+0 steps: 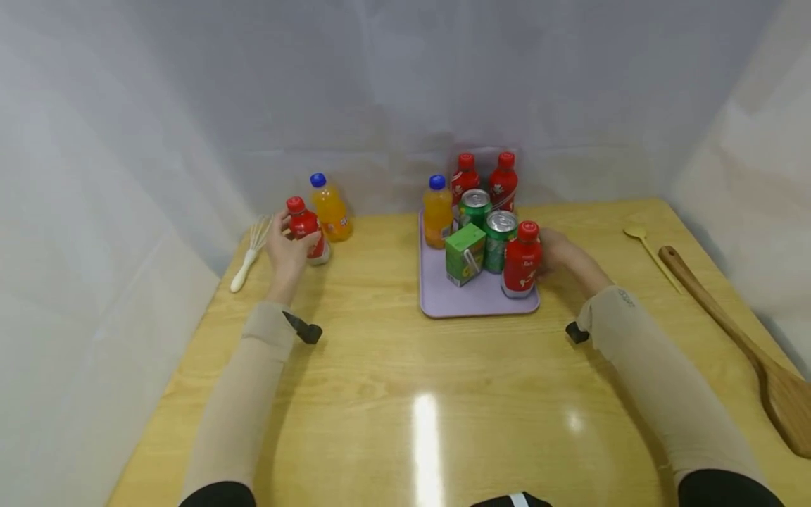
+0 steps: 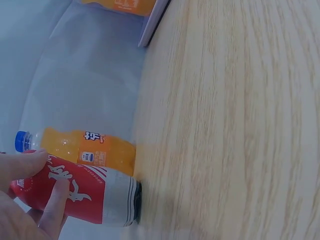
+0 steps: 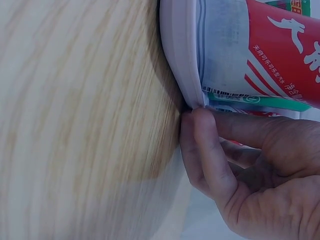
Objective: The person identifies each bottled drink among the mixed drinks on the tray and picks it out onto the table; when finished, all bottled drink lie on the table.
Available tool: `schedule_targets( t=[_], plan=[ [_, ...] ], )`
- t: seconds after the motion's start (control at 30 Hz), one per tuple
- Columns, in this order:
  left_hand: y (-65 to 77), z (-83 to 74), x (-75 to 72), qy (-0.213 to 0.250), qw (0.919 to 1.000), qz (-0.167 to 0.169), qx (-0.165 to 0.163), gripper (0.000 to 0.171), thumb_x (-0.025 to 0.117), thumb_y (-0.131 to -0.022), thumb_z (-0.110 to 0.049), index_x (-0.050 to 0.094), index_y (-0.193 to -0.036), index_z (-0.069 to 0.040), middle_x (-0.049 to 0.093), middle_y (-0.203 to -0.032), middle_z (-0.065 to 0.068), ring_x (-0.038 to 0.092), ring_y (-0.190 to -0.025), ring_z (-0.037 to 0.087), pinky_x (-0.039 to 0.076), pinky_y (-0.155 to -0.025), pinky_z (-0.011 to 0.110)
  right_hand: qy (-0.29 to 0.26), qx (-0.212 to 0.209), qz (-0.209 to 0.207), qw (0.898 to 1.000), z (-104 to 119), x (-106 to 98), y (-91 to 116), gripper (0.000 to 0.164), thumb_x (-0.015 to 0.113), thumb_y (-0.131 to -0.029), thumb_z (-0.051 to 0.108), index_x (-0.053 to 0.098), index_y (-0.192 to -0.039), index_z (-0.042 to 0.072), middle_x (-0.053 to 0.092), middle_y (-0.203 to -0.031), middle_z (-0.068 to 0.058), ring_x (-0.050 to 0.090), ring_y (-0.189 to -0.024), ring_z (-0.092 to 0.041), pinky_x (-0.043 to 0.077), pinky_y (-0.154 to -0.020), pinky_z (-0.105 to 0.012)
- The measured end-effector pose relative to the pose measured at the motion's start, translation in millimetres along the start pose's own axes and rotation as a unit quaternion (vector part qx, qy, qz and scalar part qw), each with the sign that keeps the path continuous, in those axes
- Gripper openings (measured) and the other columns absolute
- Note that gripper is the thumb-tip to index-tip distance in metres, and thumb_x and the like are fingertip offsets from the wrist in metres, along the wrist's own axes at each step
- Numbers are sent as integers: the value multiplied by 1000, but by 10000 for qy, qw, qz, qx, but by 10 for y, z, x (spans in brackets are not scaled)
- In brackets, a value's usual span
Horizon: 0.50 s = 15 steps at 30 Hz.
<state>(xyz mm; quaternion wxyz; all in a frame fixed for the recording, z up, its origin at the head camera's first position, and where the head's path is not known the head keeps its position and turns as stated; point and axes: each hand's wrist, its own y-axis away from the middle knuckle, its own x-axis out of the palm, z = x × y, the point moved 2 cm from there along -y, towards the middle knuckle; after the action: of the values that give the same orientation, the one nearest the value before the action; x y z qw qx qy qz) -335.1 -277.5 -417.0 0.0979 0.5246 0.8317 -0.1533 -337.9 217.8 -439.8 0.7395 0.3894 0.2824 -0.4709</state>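
Note:
My left hand [image 1: 288, 246] holds a red-labelled soda bottle [image 2: 75, 187] with a red cap, its thumb and fingers around the upper part. The bottle stands slightly tilted in front of an orange soda bottle [image 1: 332, 211] with a blue cap. On the right, my right hand [image 3: 250, 170] pinches the rim of a lilac tray [image 1: 443, 303] between thumb and fingers. Right beside that hand, another red soda bottle [image 1: 522, 264] stands on the tray. Also on it are a green juice box [image 1: 464, 255], two green cans [image 1: 500, 239] and an orange soda bottle [image 1: 437, 215].
Two more red bottles [image 1: 503, 183] stand at the tray's back, near the pale curtain [image 1: 380, 84]. A whisk [image 1: 249, 259] lies at the table's left edge. Over on the right lie a yellow spoon [image 1: 652, 255] and a long wooden spatula [image 1: 728, 327].

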Motion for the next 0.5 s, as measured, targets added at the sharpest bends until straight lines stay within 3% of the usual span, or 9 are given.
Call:
schedule_targets(
  t=[0.2,0.4,0.5],
  plan=[
    [-29,-16,-24,-31,10000,36,-76,70,76,-84,-12,43,-144,-26,48,-147,5,49,-127,24,47,-106,39,-410,145,92,9990,16,-37,-19,55,62,-74,-16,44,-126,-16,53,-120,-40,67,-81,-36,61,-61,-36],
    [-40,7,-41,-326,9992,233,-38,70,74,-87,-15,39,-147,-27,45,-150,4,47,-132,24,45,-109,39,-1026,361,103,9940,17,-18,-18,51,55,-83,-14,41,-132,-14,50,-124,-40,67,-71,-26,62,-62,-37],
    [-19,24,-42,-476,9982,357,-35,71,73,-87,-15,37,-148,-26,44,-151,5,46,-133,24,44,-110,40,-1040,412,124,9936,4,16,-5,52,55,-83,-14,40,-133,-13,50,-125,-39,67,-72,-26,62,-63,-37]
  ],
)
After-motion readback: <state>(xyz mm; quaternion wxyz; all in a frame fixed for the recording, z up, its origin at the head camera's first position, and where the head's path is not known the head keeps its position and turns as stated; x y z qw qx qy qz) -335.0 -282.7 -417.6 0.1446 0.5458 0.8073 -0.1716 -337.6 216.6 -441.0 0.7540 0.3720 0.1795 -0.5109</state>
